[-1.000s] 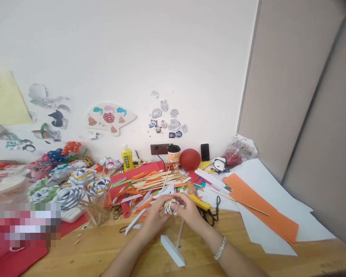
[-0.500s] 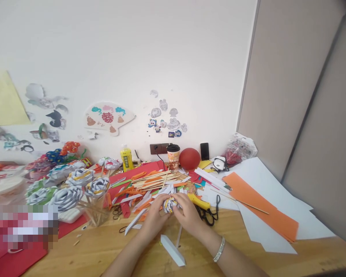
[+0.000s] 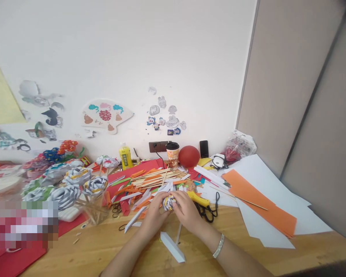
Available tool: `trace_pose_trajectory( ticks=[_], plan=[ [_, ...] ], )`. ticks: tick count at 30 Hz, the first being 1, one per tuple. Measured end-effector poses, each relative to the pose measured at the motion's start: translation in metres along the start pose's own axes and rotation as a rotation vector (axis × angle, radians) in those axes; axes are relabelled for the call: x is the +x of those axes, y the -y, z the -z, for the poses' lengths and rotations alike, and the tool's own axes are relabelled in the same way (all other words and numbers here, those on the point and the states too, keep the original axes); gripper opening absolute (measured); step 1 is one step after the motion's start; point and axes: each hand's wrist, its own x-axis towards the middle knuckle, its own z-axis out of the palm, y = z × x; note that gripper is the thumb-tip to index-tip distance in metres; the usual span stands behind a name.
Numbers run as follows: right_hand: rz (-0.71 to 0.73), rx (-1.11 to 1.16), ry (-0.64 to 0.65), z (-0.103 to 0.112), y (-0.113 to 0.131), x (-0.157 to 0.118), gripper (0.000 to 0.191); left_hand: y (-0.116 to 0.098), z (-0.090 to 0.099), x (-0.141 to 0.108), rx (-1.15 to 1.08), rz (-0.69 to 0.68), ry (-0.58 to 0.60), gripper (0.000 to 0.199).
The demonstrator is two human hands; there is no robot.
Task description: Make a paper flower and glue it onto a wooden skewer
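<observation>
Between my two hands is a white and yellow paper flower [image 3: 168, 203], its folded strips curled round one another. My left hand [image 3: 155, 211] is closed on its left side, and my right hand [image 3: 187, 209] grips it from the right, with fingers over the top. A thin pale stick [image 3: 178, 233] slants down below the flower; whether it is joined to it is hidden. Just below my hands a folded white paper strip [image 3: 173, 247] lies on the wooden table [image 3: 103, 250]. Close to my right hand rests a yellow glue gun [image 3: 199, 199] with a black cord.
Behind my hands spread wooden sticks [image 3: 154, 180] and orange, white and green paper strips. Finished paper flowers [image 3: 66, 196] stand at the left. A drink bottle [image 3: 125, 156], a lidded cup [image 3: 172, 155] and a red balloon [image 3: 189, 156] line the wall. Orange paper [image 3: 259, 202] lies right.
The view has shifted slightly, so the background sits a little further left and higher. Both hands stay closed around the paper flower, with hardly any movement.
</observation>
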Motion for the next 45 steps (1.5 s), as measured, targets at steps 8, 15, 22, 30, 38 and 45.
trace_pose_trajectory(
  ticks=[8,15,22,30,38,45],
  plan=[
    [-0.047,0.003,-0.022,-0.003,-0.002,0.002,0.041,0.002,-0.001,-0.001,-0.002,-0.017,0.017,0.048],
    [-0.087,-0.053,-0.019,-0.003,0.001,0.001,0.044,0.012,-0.003,-0.003,0.051,-0.052,0.079,0.050],
    [-0.081,-0.103,0.001,-0.002,0.001,0.002,0.043,0.012,-0.003,-0.003,0.069,-0.055,0.086,0.050],
    [-0.066,-0.164,0.012,0.000,0.003,0.003,0.043,0.014,0.000,-0.004,0.090,-0.064,0.117,0.055],
    [-0.072,-0.212,-0.001,0.003,0.010,0.003,0.043,0.006,0.001,-0.003,0.056,-0.047,0.097,0.053],
    [-0.062,-0.106,-0.006,0.007,0.008,0.004,0.045,-0.001,0.003,-0.001,0.023,-0.021,0.062,0.052]
  ],
)
